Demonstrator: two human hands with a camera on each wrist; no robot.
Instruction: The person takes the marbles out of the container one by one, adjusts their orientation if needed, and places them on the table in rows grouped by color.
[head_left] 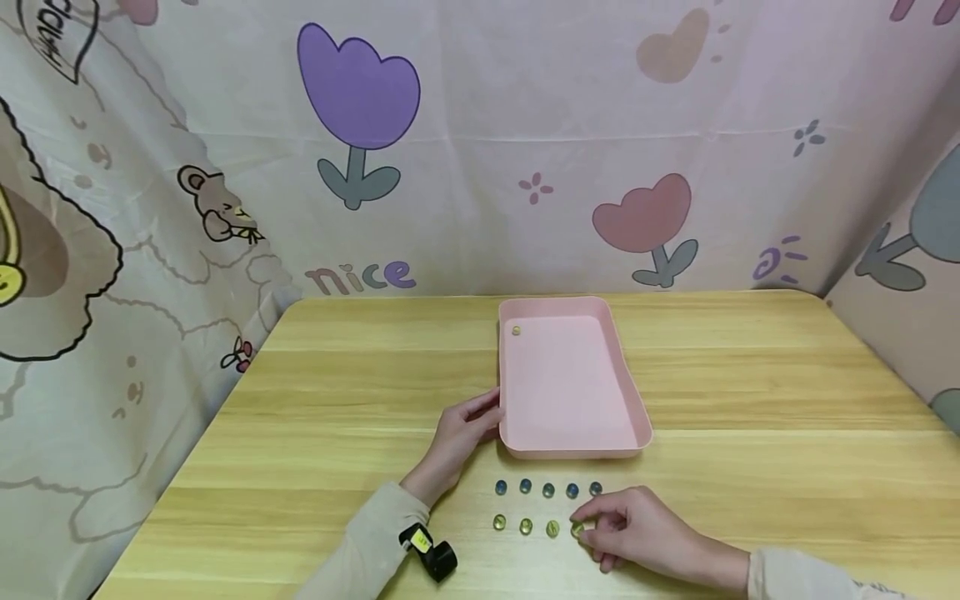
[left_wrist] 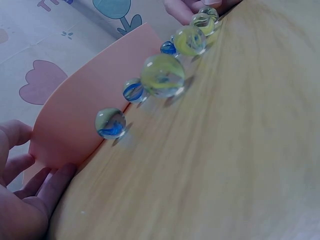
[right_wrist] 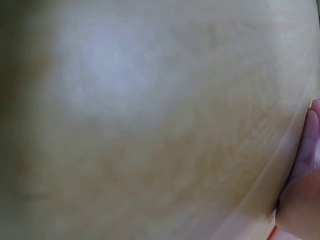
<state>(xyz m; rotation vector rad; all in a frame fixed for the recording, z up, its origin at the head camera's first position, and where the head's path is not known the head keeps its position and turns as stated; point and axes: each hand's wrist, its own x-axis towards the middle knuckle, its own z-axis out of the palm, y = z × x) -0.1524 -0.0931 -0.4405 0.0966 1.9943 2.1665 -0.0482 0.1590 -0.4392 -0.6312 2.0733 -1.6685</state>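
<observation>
A pink tray (head_left: 577, 375) lies on the wooden table, with a small yellowish marble (head_left: 516, 331) in its far left corner. My left hand (head_left: 461, 433) rests its fingertips against the tray's left wall, near the front; the left wrist view shows these fingers (left_wrist: 17, 167) against the pink side. Before the tray is a row of several blue marbles (head_left: 549, 491), and nearer me a row of yellow-green marbles (head_left: 526, 527). At the right end of the nearer row, my right hand (head_left: 637, 529) pinches a yellow-green marble (head_left: 577, 528) between thumb and fingertips, at table level.
A black wrist camera (head_left: 435, 557) sits on my left sleeve. Bare wooden tabletop (head_left: 360, 400) extends on both sides of the tray. A printed cloth (head_left: 480, 167) hangs behind the table and along its sides. The right wrist view holds mostly blurred tabletop (right_wrist: 150, 150).
</observation>
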